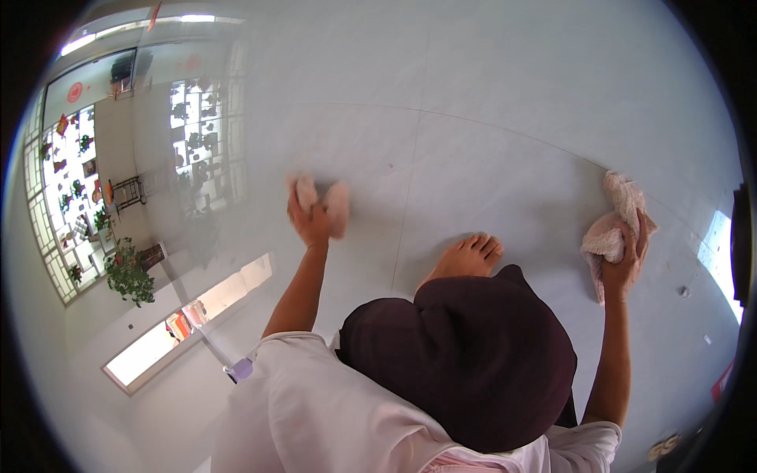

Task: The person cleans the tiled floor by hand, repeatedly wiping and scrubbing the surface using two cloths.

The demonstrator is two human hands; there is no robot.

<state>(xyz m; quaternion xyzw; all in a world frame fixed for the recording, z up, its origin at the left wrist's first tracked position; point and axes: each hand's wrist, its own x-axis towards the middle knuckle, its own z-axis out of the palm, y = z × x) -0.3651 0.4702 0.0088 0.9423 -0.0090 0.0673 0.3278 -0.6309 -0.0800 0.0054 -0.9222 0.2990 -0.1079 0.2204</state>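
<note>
On the pale glossy tiled floor [502, 71], my left hand [310, 226] grips a bunched pink cloth [338, 210], which is slightly blurred. Two lumps of it show on either side of my fingers. Far to the right, my right hand [628, 266] presses on a crumpled pink-white terry cloth [600, 237]. Folds of this cloth stick out beyond the fingertips and hang back towards the wrist. Between my hands, a bare foot [464, 257] rests on the floor beside dark trousers [467, 355].
Thin tile seams [419, 112] cross ahead of me. Small debris [685, 291] lies at right, and a dark speck [390, 166] near the middle. A leafy potted plant [130, 275], a lattice display shelf [71, 189] and a bright doorway [142, 355] stand at left. Yellowish footwear-like items [663, 447] sit lower right.
</note>
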